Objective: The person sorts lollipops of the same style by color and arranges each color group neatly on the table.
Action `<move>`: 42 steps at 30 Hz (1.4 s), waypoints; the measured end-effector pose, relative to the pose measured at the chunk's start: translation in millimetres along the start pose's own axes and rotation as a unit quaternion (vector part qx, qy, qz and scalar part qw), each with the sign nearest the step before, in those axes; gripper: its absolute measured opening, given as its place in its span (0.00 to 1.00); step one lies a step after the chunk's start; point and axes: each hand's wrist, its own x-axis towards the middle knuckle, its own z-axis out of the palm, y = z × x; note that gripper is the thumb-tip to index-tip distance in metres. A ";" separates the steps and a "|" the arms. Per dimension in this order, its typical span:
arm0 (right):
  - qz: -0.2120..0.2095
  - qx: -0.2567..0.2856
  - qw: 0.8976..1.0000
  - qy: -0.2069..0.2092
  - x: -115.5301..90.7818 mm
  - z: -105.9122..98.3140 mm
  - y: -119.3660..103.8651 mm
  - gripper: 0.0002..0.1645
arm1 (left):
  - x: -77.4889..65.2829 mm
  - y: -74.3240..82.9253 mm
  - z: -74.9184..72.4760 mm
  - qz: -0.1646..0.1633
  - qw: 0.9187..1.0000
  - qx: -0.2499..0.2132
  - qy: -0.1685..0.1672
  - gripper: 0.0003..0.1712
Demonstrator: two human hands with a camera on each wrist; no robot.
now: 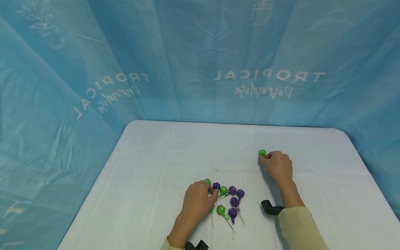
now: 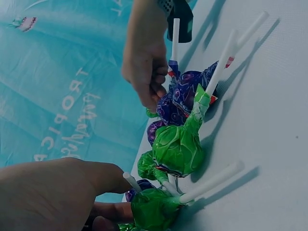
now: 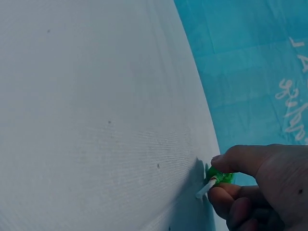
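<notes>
My right hand [image 1: 277, 166] pinches a green-wrapped lollipop [image 1: 261, 152] between thumb and fingers, out over the far right part of the table. In the right wrist view its short white stick [image 3: 206, 188] pokes out between the fingertips. My left hand [image 1: 197, 198] is at the left side of a group of lollipops, thumb and forefinger closed about a purple lollipop [image 1: 216, 185]. A green lollipop [image 2: 154, 209] lies against its forefinger in the left wrist view. Other purple lollipops [image 1: 232, 213] and green lollipops [image 1: 221, 209] lie close by, sticks mostly toward me.
A white cloth covers the table [image 1: 140, 166], whose far edge meets a blue printed curtain [image 1: 200, 62]. The curtain also hangs along the left side. Dark wrist mounts [image 1: 271, 208] sit at both wrists.
</notes>
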 end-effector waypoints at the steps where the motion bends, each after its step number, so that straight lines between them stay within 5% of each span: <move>1: 0.000 0.000 1.000 -0.001 -0.1 -0.4 0.0 0.20 | 0.4 0.4 -0.4 -0.003 1.000 0.004 -0.002 0.15; 10: 0.004 -0.019 1.000 -0.013 -1.7 -5.3 1.4 0.23 | 2.6 5.2 -1.0 -0.044 0.999 0.025 -0.015 0.17; 16: -0.034 -0.027 0.999 0.031 -6.4 -9.9 0.9 0.25 | 6.0 11.0 -2.1 -0.052 0.998 0.032 -0.015 0.17; 27: -0.076 0.043 0.993 0.080 -18.1 -3.1 -3.8 0.24 | 5.1 13.6 1.4 -0.057 0.998 0.013 -0.027 0.27; 34: -0.161 0.085 0.982 0.042 -28.0 5.2 -6.6 0.19 | 4.6 10.7 0.8 -0.073 0.997 -0.028 -0.028 0.16; 42: -0.177 0.100 0.979 -0.016 -34.1 21.0 -10.9 0.16 | 6.0 5.4 2.4 -0.093 0.994 -0.057 -0.026 0.11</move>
